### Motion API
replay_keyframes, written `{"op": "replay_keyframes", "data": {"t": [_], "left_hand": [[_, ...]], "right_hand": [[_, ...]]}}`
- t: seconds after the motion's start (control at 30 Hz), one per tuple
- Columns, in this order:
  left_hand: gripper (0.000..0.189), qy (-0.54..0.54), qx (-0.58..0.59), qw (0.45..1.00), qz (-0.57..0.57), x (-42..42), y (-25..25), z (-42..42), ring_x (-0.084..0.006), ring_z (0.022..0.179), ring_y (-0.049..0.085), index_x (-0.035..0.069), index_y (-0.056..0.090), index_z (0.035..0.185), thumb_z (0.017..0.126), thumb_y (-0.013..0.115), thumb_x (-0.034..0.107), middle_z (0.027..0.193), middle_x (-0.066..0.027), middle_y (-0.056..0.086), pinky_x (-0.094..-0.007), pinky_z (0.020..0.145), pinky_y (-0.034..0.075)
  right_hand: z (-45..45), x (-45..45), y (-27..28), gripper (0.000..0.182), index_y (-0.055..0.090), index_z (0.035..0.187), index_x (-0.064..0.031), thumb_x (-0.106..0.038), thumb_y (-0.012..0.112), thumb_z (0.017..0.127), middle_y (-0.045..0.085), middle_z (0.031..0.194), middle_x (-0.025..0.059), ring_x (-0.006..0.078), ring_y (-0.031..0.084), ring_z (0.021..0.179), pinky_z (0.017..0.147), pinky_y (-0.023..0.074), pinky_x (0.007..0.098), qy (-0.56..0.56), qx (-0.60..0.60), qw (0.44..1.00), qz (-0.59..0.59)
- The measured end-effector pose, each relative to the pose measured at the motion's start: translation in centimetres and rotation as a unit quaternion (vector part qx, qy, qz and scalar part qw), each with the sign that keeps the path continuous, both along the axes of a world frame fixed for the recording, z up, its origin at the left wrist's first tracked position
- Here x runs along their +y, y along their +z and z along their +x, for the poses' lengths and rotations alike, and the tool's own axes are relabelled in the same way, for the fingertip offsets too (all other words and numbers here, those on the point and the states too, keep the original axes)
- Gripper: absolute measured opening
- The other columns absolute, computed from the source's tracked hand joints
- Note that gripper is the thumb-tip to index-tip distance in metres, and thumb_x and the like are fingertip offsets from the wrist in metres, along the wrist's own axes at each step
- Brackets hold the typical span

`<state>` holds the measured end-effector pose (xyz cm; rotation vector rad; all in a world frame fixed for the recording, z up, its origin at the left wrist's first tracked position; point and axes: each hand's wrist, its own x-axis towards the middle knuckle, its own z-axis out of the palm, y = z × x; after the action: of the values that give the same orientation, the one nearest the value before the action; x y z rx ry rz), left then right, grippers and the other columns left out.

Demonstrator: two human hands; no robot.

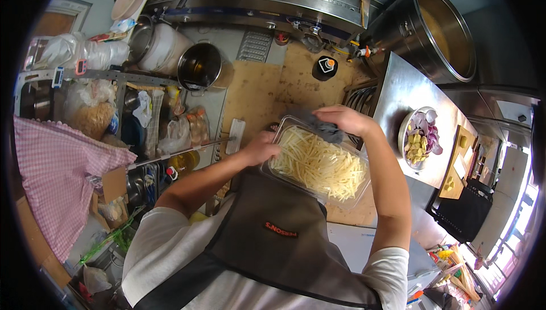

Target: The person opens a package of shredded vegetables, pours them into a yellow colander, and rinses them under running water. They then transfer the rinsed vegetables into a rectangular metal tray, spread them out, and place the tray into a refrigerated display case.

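A clear plastic tub (276, 172) of pale cut strips (320, 160), which look like potato, is held in front of my apron. My left hand (261, 148) grips the tub's left end, thumb over the rim. At the far rim, my right hand (341, 119) holds a dark grey cloth (327, 131) against the tub; its fingertips are partly hidden by the cloth. To the right, a metal bowl (402, 139) with purple onion pieces and yellowish chunks stands on a steel table (394, 96).
A steel stove (256, 13) runs along the far side. A dark-capped bottle with an orange top (325, 69) and an open pot (200, 67) stand on the floor. Loaded shelves (149, 79) line the left. A cutting board with a knife (453, 177) lies at right, below a large steel vat (409, 32).
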<state>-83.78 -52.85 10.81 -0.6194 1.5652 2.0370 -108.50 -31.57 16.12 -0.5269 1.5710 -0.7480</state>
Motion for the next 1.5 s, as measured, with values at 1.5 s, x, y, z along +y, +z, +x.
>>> {"op": "replay_keyframes", "data": {"t": [1.5], "left_hand": [[0.025,-0.134,0.088,0.987,0.012,18.5,0.4,-4.7,-0.0166,0.072,0.064,-0.007,0.07,0.091,0.073,0.054,0.0,0.086,-0.0085,0.071,-0.0295,0.064,0.05]], "right_hand": [[34.6,10.8,-1.7,0.04,0.056,0.122,-0.0009,-0.023,0.079,0.097,0.07,0.115,0.0075,0.0142,0.065,0.101,0.092,0.0539,0.0328,-0.82,0.049,0.549,-0.156]]}}
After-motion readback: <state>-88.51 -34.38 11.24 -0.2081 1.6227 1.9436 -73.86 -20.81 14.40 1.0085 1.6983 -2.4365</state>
